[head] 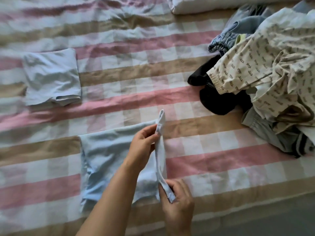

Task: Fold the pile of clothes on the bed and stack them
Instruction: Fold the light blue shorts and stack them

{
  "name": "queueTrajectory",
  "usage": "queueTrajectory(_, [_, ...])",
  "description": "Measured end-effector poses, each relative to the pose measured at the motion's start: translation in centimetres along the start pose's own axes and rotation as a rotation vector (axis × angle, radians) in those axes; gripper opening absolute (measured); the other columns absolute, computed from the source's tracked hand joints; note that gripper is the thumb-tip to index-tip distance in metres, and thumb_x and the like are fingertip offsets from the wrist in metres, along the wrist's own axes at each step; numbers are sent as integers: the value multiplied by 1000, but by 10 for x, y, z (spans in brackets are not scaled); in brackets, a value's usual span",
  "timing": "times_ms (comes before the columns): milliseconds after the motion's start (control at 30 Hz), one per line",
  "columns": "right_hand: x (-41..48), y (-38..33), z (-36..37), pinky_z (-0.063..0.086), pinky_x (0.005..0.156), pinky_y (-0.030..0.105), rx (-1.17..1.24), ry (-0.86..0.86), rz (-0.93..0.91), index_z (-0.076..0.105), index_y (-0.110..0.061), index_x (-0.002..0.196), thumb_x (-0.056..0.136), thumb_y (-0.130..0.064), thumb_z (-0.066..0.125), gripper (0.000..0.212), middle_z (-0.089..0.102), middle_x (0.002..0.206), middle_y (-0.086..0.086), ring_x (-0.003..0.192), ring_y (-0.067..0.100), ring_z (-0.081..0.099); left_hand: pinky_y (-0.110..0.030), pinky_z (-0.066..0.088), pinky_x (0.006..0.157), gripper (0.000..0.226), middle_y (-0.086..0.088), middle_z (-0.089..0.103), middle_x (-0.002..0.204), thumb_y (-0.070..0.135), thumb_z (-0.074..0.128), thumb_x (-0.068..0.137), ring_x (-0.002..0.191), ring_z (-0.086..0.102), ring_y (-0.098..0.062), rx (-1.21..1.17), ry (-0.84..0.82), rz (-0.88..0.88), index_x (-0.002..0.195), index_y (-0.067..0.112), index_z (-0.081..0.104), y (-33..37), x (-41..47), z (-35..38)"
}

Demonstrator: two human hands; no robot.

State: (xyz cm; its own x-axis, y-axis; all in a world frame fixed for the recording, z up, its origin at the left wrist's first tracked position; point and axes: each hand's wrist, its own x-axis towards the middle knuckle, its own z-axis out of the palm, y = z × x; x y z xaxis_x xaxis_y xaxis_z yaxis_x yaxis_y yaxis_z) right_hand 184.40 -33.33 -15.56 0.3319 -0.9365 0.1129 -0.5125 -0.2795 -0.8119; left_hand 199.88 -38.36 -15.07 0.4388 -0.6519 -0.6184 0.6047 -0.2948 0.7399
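Note:
A light blue garment (105,159) lies spread on the bed in front of me. My left hand (143,143) pinches its right edge near the far corner, and my right hand (177,200) pinches the same edge at the near corner. That edge is lifted off the bed between both hands. A folded pale blue garment (51,77) lies flat at the left. The unfolded pile (272,74) sits at the right, with a cream patterned piece on top, black clothing (216,99) beneath it and denim (226,40) behind.
The bed is covered by a checked sheet (136,68) in pink, tan and white. A white pillow (204,4) lies at the top edge. The bed's near edge (255,206) runs along the lower right, with grey floor beyond.

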Motion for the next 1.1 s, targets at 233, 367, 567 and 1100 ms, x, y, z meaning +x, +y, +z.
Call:
queueTrajectory(233, [-39, -60, 66, 44, 55, 23, 89, -246, -381, 64, -20, 81, 74, -14, 64, 9, 57, 64, -1, 60, 15, 52, -25, 53, 74, 38, -8, 71, 79, -4, 40, 66, 73, 66, -17, -326, 24, 26, 83, 7, 72, 33, -43, -118])
queueTrajectory(367, [-58, -82, 108, 42, 48, 25, 33, -452, -444, 64, -19, 79, 75, -15, 64, 6, 55, 64, 0, 57, 18, 53, -27, 50, 76, 40, -10, 69, 84, -12, 31, 78, 79, 62, -20, -248, 190, 31, 94, 4, 65, 21, -45, -176])
queueTrajectory(567, [-63, -84, 139, 43, 45, 25, -178, -812, -360, 65, -17, 80, 62, -17, 63, 18, 57, 73, 3, 64, 23, 59, -25, 48, 82, 24, -10, 64, 107, -2, 51, 88, 95, 58, -17, 230, 585, 125, 109, 6, 61, -12, -31, -208])
queueTrajectory(1100, [-15, -29, 103, 39, 62, 27, -13, -427, 668, 62, -9, 94, 84, -21, 66, 17, 66, 86, 3, 78, 21, 61, -28, 29, 53, 33, -8, 44, 59, 21, 61, 88, 57, 39, -18, 360, 658, -61, 65, 1, 46, -77, -103, -189])
